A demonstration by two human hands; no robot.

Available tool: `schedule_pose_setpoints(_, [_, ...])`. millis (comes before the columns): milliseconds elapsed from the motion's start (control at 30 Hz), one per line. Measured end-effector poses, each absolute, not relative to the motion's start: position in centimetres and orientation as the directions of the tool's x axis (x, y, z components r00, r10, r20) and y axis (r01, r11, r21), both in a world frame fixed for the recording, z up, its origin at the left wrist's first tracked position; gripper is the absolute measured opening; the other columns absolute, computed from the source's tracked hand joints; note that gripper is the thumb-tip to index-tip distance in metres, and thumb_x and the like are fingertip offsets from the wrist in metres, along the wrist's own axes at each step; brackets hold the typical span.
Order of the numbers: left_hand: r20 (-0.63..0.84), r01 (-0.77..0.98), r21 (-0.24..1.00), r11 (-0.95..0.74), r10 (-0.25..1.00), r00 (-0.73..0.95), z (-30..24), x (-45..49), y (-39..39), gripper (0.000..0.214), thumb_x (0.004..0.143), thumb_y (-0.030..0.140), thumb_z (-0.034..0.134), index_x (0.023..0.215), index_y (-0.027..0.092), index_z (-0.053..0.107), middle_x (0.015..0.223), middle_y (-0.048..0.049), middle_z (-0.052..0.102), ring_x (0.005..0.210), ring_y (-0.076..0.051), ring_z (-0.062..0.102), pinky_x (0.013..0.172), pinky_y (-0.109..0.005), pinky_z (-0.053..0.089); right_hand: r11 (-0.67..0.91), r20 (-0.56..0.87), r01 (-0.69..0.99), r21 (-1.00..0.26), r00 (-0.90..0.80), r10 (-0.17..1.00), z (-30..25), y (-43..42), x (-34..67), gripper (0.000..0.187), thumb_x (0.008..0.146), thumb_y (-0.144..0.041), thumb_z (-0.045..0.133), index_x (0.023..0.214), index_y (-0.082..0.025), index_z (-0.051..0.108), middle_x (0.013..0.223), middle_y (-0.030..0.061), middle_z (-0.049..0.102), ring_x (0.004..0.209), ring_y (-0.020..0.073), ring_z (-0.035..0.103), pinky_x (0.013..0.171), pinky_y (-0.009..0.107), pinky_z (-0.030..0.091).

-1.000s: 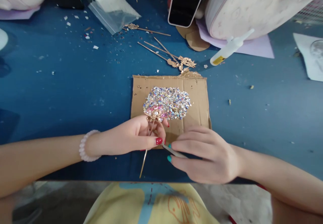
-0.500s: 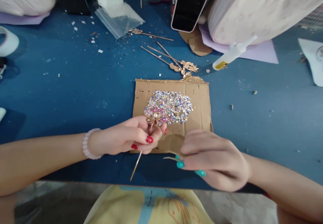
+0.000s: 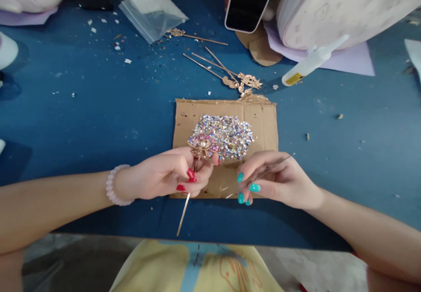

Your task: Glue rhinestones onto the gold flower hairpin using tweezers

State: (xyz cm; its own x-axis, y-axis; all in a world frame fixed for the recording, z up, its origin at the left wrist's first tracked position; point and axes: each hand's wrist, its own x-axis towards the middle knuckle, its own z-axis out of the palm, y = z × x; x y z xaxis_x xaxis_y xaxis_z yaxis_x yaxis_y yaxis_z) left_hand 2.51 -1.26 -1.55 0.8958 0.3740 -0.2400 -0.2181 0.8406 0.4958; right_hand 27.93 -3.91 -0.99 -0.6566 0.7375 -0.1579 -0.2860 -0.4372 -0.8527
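Between the fingers of my left hand (image 3: 177, 171) is a gold hairpin (image 3: 202, 146), its flower head set with pink stones and a pearl. The pin's thin stem slants down below the hand. My right hand (image 3: 274, 178) is closed on tweezers (image 3: 268, 168), whose tips point left toward the hairpin's stem, apart from it. Under both hands lies a piece of cardboard (image 3: 263, 127). Many small, multicoloured rhinestones (image 3: 226, 134) are spread over it, just behind the flower head. Whether the tweezers grip a stone I cannot tell.
Several bare gold hairpins (image 3: 226, 75) lie behind the cardboard. To their right rests a glue bottle (image 3: 312, 66) beside a pale bag (image 3: 329, 11). A phone (image 3: 250, 2) leans at the back, left of that bag. A plastic bag (image 3: 151, 11) sits further left.
My right hand has turned and risen slightly, its fingers shifting along the tweezers. My left hand keeps the hairpin nearly in place, its stem now a little steeper. The view has shifted slightly.
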Motion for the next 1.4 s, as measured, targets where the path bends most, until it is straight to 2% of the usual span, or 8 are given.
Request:
schedule_pose_setpoints(100, [-0.245,-0.215,0.488,0.846,0.369,0.897,-1.32,2.54,-1.24,0.032,0.077,0.006,0.050,0.106,0.014,0.059,0.064,0.0068,0.041,0.050,-0.009,0.027,0.052,-0.025,0.024,-0.279,-0.106,-0.212,-0.937,-0.588,0.802,-0.98,-3.62,28.02,0.014,0.088,-0.029,0.078,0.096,-0.019,0.077,0.084,0.0041,0.077,0.073,0.0097,0.074,0.067,0.016,0.060])
schedule_pose_setpoints(233, [-0.286,-0.183,0.504,0.844,0.363,0.887,-1.11,2.49,-1.34,0.029,0.078,0.008,0.051,0.105,0.015,0.057,0.063,0.0073,0.041,0.049,-0.009,0.026,0.052,-0.026,0.024,-0.083,0.014,-0.168,-0.982,-0.507,0.862,-1.09,-3.17,27.92,0.013,0.089,-0.029,0.077,0.094,-0.017,0.077,0.095,0.0066,0.077,0.088,0.0122,0.074,0.079,0.021,0.061])
schedule_pose_setpoints(400, [-0.314,-0.117,0.572,0.812,0.349,0.883,-1.22,2.42,-1.46,0.025,0.078,0.014,0.055,0.102,0.017,0.058,0.062,0.0077,0.041,0.048,-0.010,0.027,0.050,-0.026,0.022,-0.185,-0.072,-0.159,-0.970,-0.539,0.839,-1.24,-3.17,27.58,0.013,0.090,-0.023,0.075,0.097,-0.013,0.071,0.089,0.0061,0.075,0.079,0.0113,0.074,0.075,0.021,0.062])
schedule_pose_setpoints(533, [-0.314,-0.102,0.593,0.799,0.346,0.884,-1.21,2.51,-1.44,0.019,0.079,0.015,0.055,0.098,0.017,0.058,0.061,0.0073,0.042,0.048,-0.009,0.028,0.049,-0.026,0.022,-0.280,-0.118,-0.221,-0.934,-0.550,0.827,-1.39,-3.30,27.28,0.019,0.088,-0.023,0.076,0.097,-0.014,0.063,0.088,0.0042,0.074,0.076,0.0088,0.072,0.072,0.020,0.061])
schedule_pose_setpoints(633, [-0.311,-0.111,0.593,0.797,0.354,0.882,-1.25,2.53,-1.47,0.022,0.081,0.014,0.055,0.103,0.016,0.059,0.063,0.0075,0.042,0.048,-0.008,0.028,0.048,-0.024,0.022,-0.308,-0.138,-0.233,-0.922,-0.547,0.826,-1.54,-3.30,27.19,0.021,0.088,-0.024,0.077,0.094,-0.014,0.060,0.084,0.0025,0.071,0.071,0.0076,0.070,0.069,0.019,0.059])
schedule_pose_setpoints(933, [-0.298,-0.113,0.579,0.807,0.339,0.892,-1.36,2.18,-1.46,0.025,0.085,0.011,0.052,0.109,0.015,0.061,0.066,0.0074,0.041,0.050,-0.008,0.029,0.052,-0.024,0.025,-0.273,-0.161,-0.139,-0.952,-0.533,0.831,-1.38,-3.46,27.19,0.023,0.087,-0.029,0.077,0.088,-0.014,0.060,0.076,0.0007,0.067,0.065,0.0074,0.067,0.064,0.020,0.056])
schedule_pose_setpoints(1167, [-0.329,-0.065,0.588,0.806,0.312,0.891,-0.94,2.09,-1.35,0.004,0.086,0.015,0.055,0.087,0.019,0.054,0.058,0.0087,0.035,0.049,-0.010,0.026,0.054,-0.026,0.023,-0.239,-0.144,-0.117,-0.964,-0.526,0.838,-1.29,-3.45,27.26,0.026,0.088,-0.034,0.077,0.088,-0.014,0.060,0.080,0.0030,0.069,0.068,0.0082,0.068,0.065,0.020,0.057])
schedule_pose_setpoints(1400, [-0.326,-0.095,0.572,0.815,0.332,0.885,-0.97,2.35,-1.40,0.012,0.082,0.014,0.057,0.078,0.020,0.047,0.059,0.0079,0.035,0.048,-0.010,0.027,0.053,-0.026,0.024,-0.211,-0.133,-0.091,-0.973,-0.529,0.838,-1.37,-3.58,27.43,0.025,0.089,-0.034,0.075,0.090,-0.014,0.061,0.082,0.0049,0.071,0.070,0.0101,0.069,0.065,0.021,0.058])
